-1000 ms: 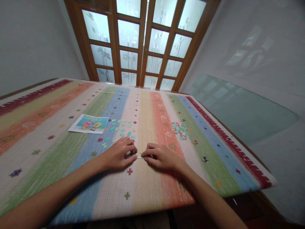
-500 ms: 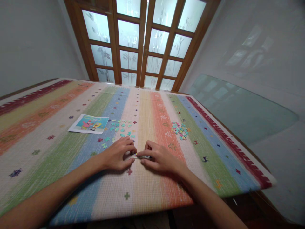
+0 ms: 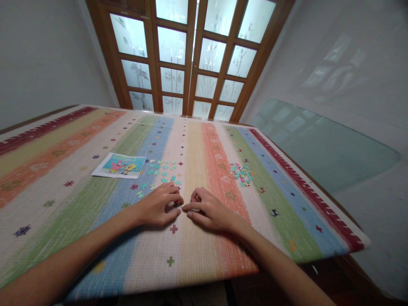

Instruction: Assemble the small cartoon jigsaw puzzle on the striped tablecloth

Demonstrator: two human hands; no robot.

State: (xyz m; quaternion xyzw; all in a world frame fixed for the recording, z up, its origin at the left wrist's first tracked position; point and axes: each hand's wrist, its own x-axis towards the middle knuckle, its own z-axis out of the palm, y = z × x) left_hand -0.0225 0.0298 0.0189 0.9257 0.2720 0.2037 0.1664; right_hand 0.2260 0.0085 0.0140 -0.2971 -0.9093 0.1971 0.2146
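My left hand [image 3: 162,205] rests low over the tablecloth, its fingers curled and closed at the near middle of the table. Facing it, my right hand [image 3: 211,210] is closed too, thumb and index finger pointing left. Between the two sets of fingertips a small bit of jigsaw puzzle pieces [image 3: 182,207] shows, lying on the cloth; the fingers hide most of it. Just beyond my left hand, several loose teal puzzle pieces [image 3: 164,173] are spread in rough rows.
A picture sheet [image 3: 123,165] with cartoon figures lies left of the loose pieces. To the right is a heap of mixed puzzle pieces [image 3: 241,174]. The striped tablecloth [image 3: 194,144] covers the table. Wooden glazed doors [image 3: 191,63] stand behind it.
My right hand has shifted very slightly left, and less of the puzzle strip shows beneath its fingers. My left hand stays almost where it was.
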